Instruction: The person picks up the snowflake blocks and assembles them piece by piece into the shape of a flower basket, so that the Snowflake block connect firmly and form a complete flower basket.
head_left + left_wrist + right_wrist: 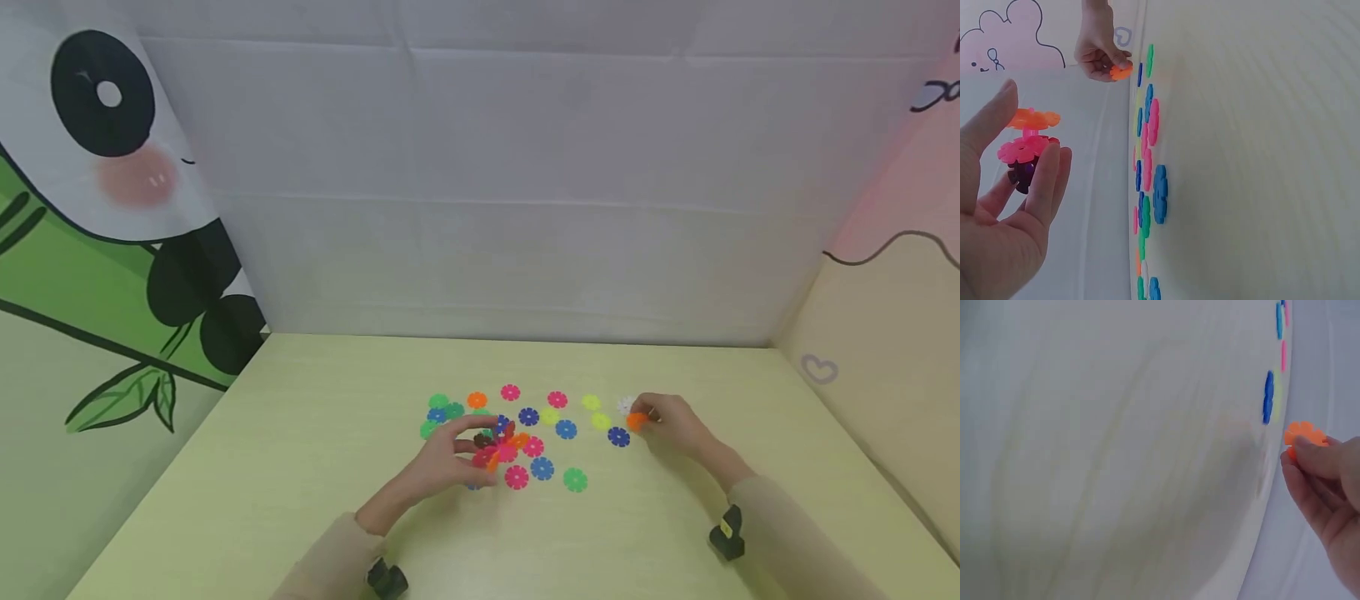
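Observation:
My left hand [441, 460] grips a cluster of interlocking plastic snowflake discs [506, 453] between thumb and fingers, held above the table. In the left wrist view the cluster shows an orange disc [1038, 118] on top, a pink disc [1022, 150] below it and a dark disc [1021, 176] underneath. My right hand [675, 421] pinches a single orange snowflake disc [1305, 435] between thumb and fingertips. It hovers at the right end of the scattered discs, beside a white disc [626, 405] and a dark blue disc [619, 437].
Several loose discs lie flat on the pale yellow table [300, 467], among them a green disc [575, 480], a pink disc [517, 477] and a blue disc [566, 429]. A white wall panel [480, 250] stands along the back edge, with decorated panels at both sides.

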Demonstrator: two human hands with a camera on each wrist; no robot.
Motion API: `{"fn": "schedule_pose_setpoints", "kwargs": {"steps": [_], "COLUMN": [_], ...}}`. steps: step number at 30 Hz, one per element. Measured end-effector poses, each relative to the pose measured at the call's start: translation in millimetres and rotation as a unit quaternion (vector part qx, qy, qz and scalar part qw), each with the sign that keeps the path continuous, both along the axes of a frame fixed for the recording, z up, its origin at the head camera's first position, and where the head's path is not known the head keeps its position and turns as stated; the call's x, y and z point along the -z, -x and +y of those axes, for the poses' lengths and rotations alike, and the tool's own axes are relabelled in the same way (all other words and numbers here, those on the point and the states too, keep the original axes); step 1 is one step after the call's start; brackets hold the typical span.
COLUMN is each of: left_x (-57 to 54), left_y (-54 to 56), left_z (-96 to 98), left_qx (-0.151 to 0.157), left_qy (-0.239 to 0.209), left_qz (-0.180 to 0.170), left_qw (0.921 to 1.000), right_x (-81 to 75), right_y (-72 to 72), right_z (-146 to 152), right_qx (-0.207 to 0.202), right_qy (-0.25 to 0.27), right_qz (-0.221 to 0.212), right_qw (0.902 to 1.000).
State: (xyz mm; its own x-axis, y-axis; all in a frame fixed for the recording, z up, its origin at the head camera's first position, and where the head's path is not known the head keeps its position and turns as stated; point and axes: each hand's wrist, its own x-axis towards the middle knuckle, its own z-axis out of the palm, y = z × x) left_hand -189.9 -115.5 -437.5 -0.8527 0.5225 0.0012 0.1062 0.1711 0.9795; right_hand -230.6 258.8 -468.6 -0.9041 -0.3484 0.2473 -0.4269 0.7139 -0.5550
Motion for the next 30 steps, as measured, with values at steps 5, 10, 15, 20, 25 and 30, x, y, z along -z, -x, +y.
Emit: {"fn": "schedule_pose_setpoints", "kwargs": {"steps": [5, 10, 15, 20, 25, 30], "left_x": [1.3, 1.4, -2.4, -5.6, -7.0, -7.0], "left_y": [1.1, 3.3, 4.3, 2.6, 1.8, 1.2], "left_z": [10.2, 19.2, 24.9, 28.2, 29.6, 30.3], "left_qx": [-0.017, -0.031, -0.050, -0.053, -0.057, -0.065], "left_qy": [-0.005, -0.015, -0.019, -0.026, -0.027, -0.031], "left_qz": [0.009, 0.012, 0.026, 0.034, 0.039, 0.035], "left_qw": [0.9998, 0.9993, 0.9982, 0.9977, 0.9973, 0.9968], "right_x": [-14.8, -28.2, -29.3, -23.3, -19.1, -20.1], "right_y": [-18.3, -39.8, -51.0, -52.3, -51.7, -50.7], "right_z": [-41, -86, -114, -129, -136, -141], "right_qx": [-0.025, -0.073, -0.079, -0.069, -0.087, -0.097], "right_qy": [0.055, 0.124, 0.171, 0.198, 0.215, 0.218], "right_qz": [0.065, 0.145, 0.171, 0.173, 0.200, 0.243], "right_qw": [0.9960, 0.9789, 0.9671, 0.9624, 0.9520, 0.9402]}}
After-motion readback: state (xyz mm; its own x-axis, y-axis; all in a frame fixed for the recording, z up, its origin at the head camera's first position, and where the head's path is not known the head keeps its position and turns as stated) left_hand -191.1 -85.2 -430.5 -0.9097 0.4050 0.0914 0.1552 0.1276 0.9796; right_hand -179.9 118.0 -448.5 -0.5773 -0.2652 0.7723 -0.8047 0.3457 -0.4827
